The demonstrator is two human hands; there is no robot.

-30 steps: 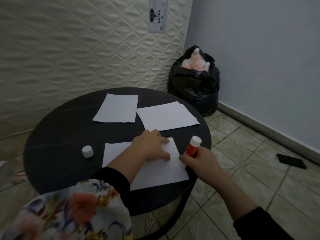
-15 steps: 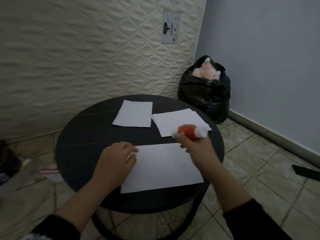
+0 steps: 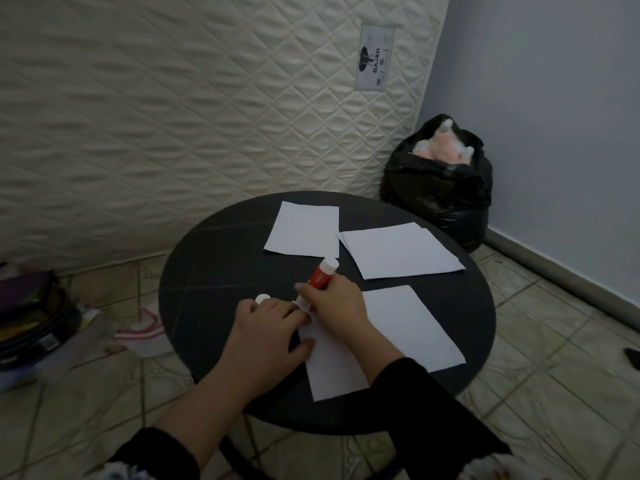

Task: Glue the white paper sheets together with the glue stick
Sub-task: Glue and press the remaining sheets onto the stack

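Observation:
On the round black table point(image 3: 214, 271) lies a near white paper sheet point(image 3: 398, 327). My right hand point(image 3: 337, 303) grips the red glue stick point(image 3: 322, 275), tilted with its lower tip down at the sheet's left edge. My left hand point(image 3: 266, 334) lies flat with spread fingers on that same left edge, touching my right hand. The white glue cap point(image 3: 262, 298) stands on the table just beyond my left fingers. Farther back lie a single sheet point(image 3: 304, 228) and a stack of sheets point(image 3: 398, 249).
A quilted mattress point(image 3: 207, 116) leans upright behind the table. A full black rubbish bag point(image 3: 440, 188) stands in the corner at the right. Dark bags and clutter point(image 3: 31, 313) lie on the tiled floor at the left. A dark flat object point(image 3: 633, 356) lies at the right edge.
My right hand has swung the glue stick from the sheet's right side over to its left edge. My left hand stays on the sheet's left edge. The camera has shifted left.

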